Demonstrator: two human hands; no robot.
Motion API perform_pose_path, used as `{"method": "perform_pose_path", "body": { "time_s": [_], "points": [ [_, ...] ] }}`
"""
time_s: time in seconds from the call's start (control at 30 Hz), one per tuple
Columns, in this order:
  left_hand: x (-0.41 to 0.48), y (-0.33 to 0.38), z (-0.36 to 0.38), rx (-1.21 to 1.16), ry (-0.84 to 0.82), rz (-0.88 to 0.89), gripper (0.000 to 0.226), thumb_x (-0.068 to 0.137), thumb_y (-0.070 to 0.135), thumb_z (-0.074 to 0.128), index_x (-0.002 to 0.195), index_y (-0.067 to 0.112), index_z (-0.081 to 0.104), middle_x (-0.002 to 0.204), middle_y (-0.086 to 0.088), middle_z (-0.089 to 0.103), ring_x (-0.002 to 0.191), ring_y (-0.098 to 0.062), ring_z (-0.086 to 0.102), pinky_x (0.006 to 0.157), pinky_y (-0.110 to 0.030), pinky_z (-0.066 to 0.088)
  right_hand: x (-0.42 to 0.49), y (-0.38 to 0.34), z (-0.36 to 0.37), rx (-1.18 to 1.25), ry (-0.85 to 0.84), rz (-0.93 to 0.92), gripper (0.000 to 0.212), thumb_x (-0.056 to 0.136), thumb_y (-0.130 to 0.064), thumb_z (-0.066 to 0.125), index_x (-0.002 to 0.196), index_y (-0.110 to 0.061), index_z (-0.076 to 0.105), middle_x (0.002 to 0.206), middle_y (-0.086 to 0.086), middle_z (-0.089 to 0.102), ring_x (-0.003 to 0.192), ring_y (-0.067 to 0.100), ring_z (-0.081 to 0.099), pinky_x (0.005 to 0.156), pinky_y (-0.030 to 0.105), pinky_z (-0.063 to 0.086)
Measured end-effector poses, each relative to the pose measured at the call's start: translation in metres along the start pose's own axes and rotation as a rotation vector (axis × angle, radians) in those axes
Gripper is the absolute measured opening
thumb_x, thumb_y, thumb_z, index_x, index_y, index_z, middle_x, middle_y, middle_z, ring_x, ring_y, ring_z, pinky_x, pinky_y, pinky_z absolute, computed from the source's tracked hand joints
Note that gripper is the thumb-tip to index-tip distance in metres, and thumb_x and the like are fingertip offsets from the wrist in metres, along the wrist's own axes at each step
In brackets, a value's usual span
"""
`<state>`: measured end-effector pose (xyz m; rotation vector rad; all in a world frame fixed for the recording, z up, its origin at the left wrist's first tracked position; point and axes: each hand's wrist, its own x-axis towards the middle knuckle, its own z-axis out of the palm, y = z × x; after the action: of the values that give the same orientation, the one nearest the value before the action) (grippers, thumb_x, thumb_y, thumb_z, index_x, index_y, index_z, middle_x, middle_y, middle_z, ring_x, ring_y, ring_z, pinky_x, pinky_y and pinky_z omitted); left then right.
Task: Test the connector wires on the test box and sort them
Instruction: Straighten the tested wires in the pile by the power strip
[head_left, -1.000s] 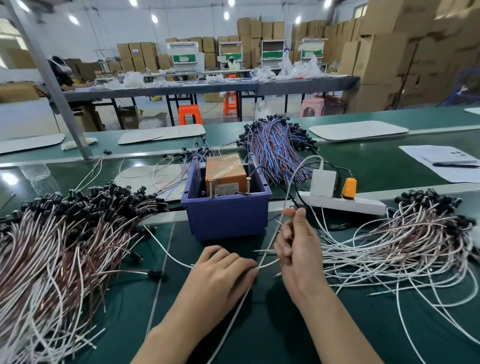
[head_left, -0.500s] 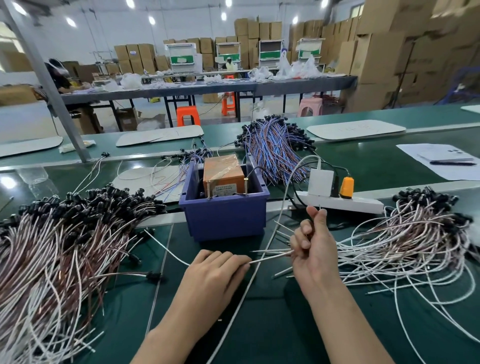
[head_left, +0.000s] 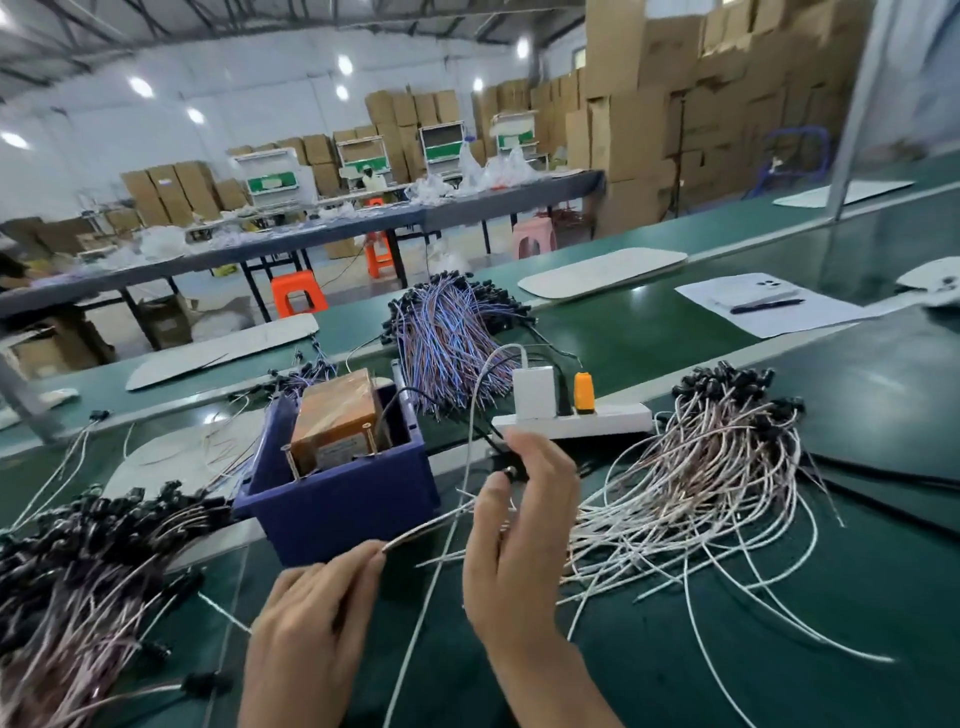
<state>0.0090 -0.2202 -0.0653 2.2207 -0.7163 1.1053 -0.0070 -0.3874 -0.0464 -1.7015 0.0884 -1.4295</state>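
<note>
One connector wire (head_left: 431, 522) spans the green surface (head_left: 675, 649) just before the test box (head_left: 337, 415) in its blue bin (head_left: 343, 509) — left grip (head_left: 311, 618) pinching the bare end, right grip (head_left: 519, 551) pinching the black plug (head_left: 509, 470). Likely best practice: keep it taut and touch it squarely to the upright pins (head_left: 371, 441).

Pretty obviously a factory floor, half warehouse. The long green table (head_left: 883, 597) runs like an assembly line with heaps of connector wires (head_left: 701, 467) dumped on it. Cardboard boxes (head_left: 649, 104) are stacked almost to the bare steel roof trusses (head_left: 260, 15), and there are plastic stools (head_left: 298, 293) by another work table (head_left: 467, 208) behind.
</note>
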Motion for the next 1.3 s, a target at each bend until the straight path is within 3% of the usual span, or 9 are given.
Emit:
{"method": "perform_pose_path", "body": {
  "time_s": [0.1, 0.27, 0.4, 0.5, 0.6, 0.83, 0.97, 1.1, 1.3],
  "points": [
    [0.036, 0.032, 0.013, -0.126, -0.076, -0.100, 0.027, 0.095, 0.044, 0.051, 0.105, 0.031, 0.072, 0.083, 0.025, 0.065, 0.081, 0.004, 0.057, 0.076, -0.023, 0.046, -0.003, 0.004, -0.001, -0.001, 0.002, 0.065, 0.046, 0.106, -0.032, 0.033, 0.150, -0.020, 0.030, 0.151, 0.010, 0.037, 0.144, 0.023, 0.034, 0.117, 0.040, 0.032],
    [0.108, 0.096, 0.062, -0.453, -0.373, -0.187, 0.015, 0.099, 0.047, 0.054, 0.109, 0.045, 0.066, 0.084, 0.021, 0.072, 0.081, -0.002, 0.068, 0.078, -0.027, 0.054, 0.004, 0.014, -0.006, -0.012, 0.124, 0.225, 0.054, 0.105, -0.031, 0.029, 0.157, -0.031, 0.016, 0.163, -0.008, 0.013, 0.152, 0.009, 0.015, 0.119, 0.018, 0.016],
    [0.128, 0.126, 0.093, -0.533, -0.668, -0.155, 0.035, 0.101, 0.046, 0.052, 0.132, 0.032, 0.060, 0.112, 0.022, 0.065, 0.108, 0.010, 0.059, 0.097, -0.025, 0.046, 0.011, 0.025, -0.016, 0.044, 0.191, 0.290, 0.054, 0.105, -0.035, 0.024, 0.156, -0.044, 0.011, 0.165, 0.001, 0.012, 0.153, 0.008, 0.013, 0.117, 0.019, 0.021],
    [0.116, 0.125, 0.085, -0.615, -0.629, -0.193, 0.024, 0.103, 0.040, 0.049, 0.123, 0.035, 0.062, 0.111, 0.020, 0.070, 0.108, 0.006, 0.061, 0.095, -0.020, 0.047, 0.010, 0.031, -0.019, -0.011, 0.169, 0.239, 0.055, 0.102, -0.027, 0.026, 0.157, -0.026, 0.018, 0.164, 0.011, 0.019, 0.152, 0.015, 0.019, 0.119, 0.024, 0.023],
    [0.097, 0.108, 0.060, -0.672, -0.492, -0.316, 0.024, 0.099, 0.041, 0.047, 0.113, 0.037, 0.066, 0.103, 0.020, 0.073, 0.100, 0.001, 0.067, 0.085, -0.016, 0.050, 0.005, 0.026, -0.013, -0.022, 0.037, 0.196, 0.053, 0.102, -0.028, 0.028, 0.155, -0.026, 0.024, 0.162, 0.003, 0.023, 0.151, 0.017, 0.023, 0.120, 0.029, 0.024],
    [0.030, 0.027, -0.017, -0.256, -0.283, -0.377, 0.026, 0.099, 0.055, 0.041, 0.109, 0.049, 0.065, 0.095, 0.021, 0.072, 0.092, 0.000, 0.067, 0.082, -0.020, 0.049, 0.001, 0.019, -0.006, -0.115, -0.315, 0.052, 0.035, 0.099, -0.019, 0.041, 0.132, -0.026, 0.050, 0.132, -0.007, 0.053, 0.125, 0.008, 0.046, 0.106, 0.032, 0.041],
    [0.007, -0.022, -0.048, 0.159, -0.157, -0.430, 0.039, 0.094, 0.039, 0.039, 0.104, 0.019, 0.071, 0.097, 0.000, 0.072, 0.090, -0.031, 0.065, 0.083, -0.047, 0.047, -0.012, 0.002, 0.002, -0.102, -0.487, -0.080, 0.030, 0.096, -0.018, 0.044, 0.120, -0.026, 0.059, 0.113, -0.010, 0.059, 0.106, 0.010, 0.051, 0.096, 0.023, 0.042],
    [-0.010, -0.046, -0.057, 0.467, -0.226, -0.568, 0.020, 0.093, 0.007, 0.061, 0.112, 0.006, 0.069, 0.104, -0.015, 0.070, 0.098, -0.039, 0.063, 0.088, -0.054, 0.047, -0.033, -0.017, 0.011, -0.090, -0.736, -0.222, 0.030, 0.096, -0.019, 0.044, 0.117, -0.028, 0.063, 0.104, -0.014, 0.061, 0.096, 0.008, 0.053, 0.092, 0.021, 0.044],
    [-0.015, -0.047, -0.068, 0.647, -0.392, -0.593, 0.026, 0.083, -0.002, 0.071, 0.108, 0.004, 0.073, 0.093, -0.016, 0.074, 0.089, -0.038, 0.067, 0.076, -0.049, 0.051, -0.042, -0.017, 0.012, -0.122, -0.882, -0.220, 0.026, 0.096, -0.009, 0.056, 0.115, -0.025, 0.067, 0.103, -0.012, 0.062, 0.094, 0.012, 0.055, 0.089, 0.029, 0.049]
  ]
}}
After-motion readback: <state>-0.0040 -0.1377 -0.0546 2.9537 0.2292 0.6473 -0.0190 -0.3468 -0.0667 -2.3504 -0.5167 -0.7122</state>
